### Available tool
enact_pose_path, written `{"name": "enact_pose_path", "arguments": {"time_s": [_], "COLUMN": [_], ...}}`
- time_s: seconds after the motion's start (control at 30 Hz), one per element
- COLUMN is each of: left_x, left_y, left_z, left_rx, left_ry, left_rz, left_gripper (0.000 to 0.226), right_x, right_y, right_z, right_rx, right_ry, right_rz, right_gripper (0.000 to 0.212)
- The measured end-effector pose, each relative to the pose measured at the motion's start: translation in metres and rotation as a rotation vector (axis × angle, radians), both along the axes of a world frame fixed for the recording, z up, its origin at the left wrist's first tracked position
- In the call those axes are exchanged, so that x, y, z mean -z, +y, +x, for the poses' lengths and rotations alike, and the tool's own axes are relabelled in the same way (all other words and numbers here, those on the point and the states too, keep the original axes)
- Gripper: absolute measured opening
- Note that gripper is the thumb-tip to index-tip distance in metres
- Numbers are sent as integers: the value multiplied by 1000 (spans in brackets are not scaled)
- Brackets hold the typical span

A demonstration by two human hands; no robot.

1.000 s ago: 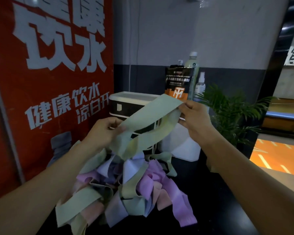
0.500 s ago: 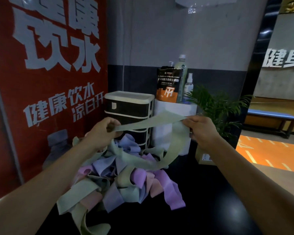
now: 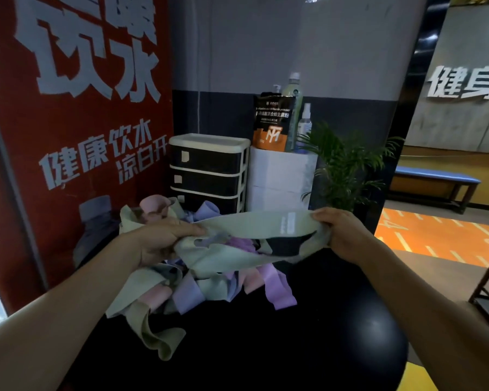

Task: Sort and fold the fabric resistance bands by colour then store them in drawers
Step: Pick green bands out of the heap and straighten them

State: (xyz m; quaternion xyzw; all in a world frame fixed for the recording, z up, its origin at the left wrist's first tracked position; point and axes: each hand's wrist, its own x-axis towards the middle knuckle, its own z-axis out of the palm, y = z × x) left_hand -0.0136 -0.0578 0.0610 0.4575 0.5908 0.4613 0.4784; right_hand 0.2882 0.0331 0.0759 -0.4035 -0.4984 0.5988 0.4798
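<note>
The left hand point(image 3: 164, 244) closes around one end of a pale green band point(image 3: 249, 230), fingers curled over the bunched fabric. The right hand point(image 3: 340, 235) pinches the other end, thumb on top, so the band hangs as a stretched loop between the two hands, just above the pile. A pale printed label shows on its upper strip near the right hand.

Below and behind the loop lies the heap of bands point(image 3: 198, 277) on a black tabletop point(image 3: 294, 348). The heap mixes green, lilac, purple and pink strips, tangled too closely to count. One green strip trails from the heap toward the near edge of the table; a purple end points out to the right. The tabletop in front of and to the right of the heap is bare, and its curved rim falls away at the lower right.

Behind the heap stands one drawer unit point(image 3: 209, 170) with three dark drawers, all shut, its base hidden by fabric. Just beside it to the right sits a white box point(image 3: 280, 176) carrying one black-and-orange pouch point(image 3: 273, 122), a tall bottle, a small spray bottle and a pump top. A potted palm point(image 3: 347, 170) stands further right, and a red sign point(image 3: 76, 122) fills the left side.
</note>
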Motion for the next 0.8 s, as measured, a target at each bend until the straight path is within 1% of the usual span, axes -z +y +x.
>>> {"name": "enact_pose_path", "arguments": {"time_s": [0.03, 0.07, 0.13, 0.17, 0.23, 0.3, 0.37, 0.4, 0.43, 0.47, 0.57, 0.6, 0.67, 0.7, 0.73, 0.77, 0.8], "left_x": [-2, -2, -2, -1, 5, 15, 26, 33, 39, 45, 65, 74, 87, 91, 96, 100, 103], "left_y": [-4, -8, -14, -17, -18, -19, -20, -21, -24, -25, -32, -33, -35, -36, -35, -35, -34], "left_z": [0, 0, -1, 0, 5, 11, 17, 20, 21, 23, 24, 25, 30, 34, 36, 39, 40], "left_rx": [56, 123, 211, 226, 184, 131, 141, 162, 178, 204, 269, 261, 221, 208, 208, 217, 215], "left_ry": [67, 110, 186, 201, 189, 156, 115, 122, 172, 272, 659, 720, 762, 769, 780, 824, 887], "left_rz": [-22, -48, -130, -152, -164, -145, -123, -115, -117, -119, -100, -75, -7, 23, 38, 40, 45], "left_gripper": [15, 24, 48, 48, 30, 19, 15, 19, 25, 26, 16, 17, 22, 19, 11, 5, 15], "right_x": [3, 7, 14, 17, 26, 37, 50, 57, 64, 71, 91, 97, 109, 116, 121, 125, 128], "right_y": [-2, -4, -9, -13, -18, -21, -24, -26, -28, -31, -40, -42, -46, -45, -45, -45, -45], "right_z": [1, 3, 7, 10, 16, 23, 30, 34, 37, 39, 44, 46, 47, 48, 49, 50, 51], "right_rx": [-11, -16, -12, -12, -12, -25, -30, -36, -44, -54, -25, 12, 87, 121, 153, 182, 207], "right_ry": [-5, -13, -22, -33, -55, -65, -156, -238, -311, -367, -461, -478, -537, -581, -620, -645, -662], "right_rz": [-22, -43, -84, -96, -96, -101, -149, -174, -197, -214, -220, -206, -139, -93, -53, -22, -3], "right_gripper": [18, 19, 17, 17, 21, 21, 16, 16, 17, 18, 18, 18, 17, 17, 18, 18, 17]}}
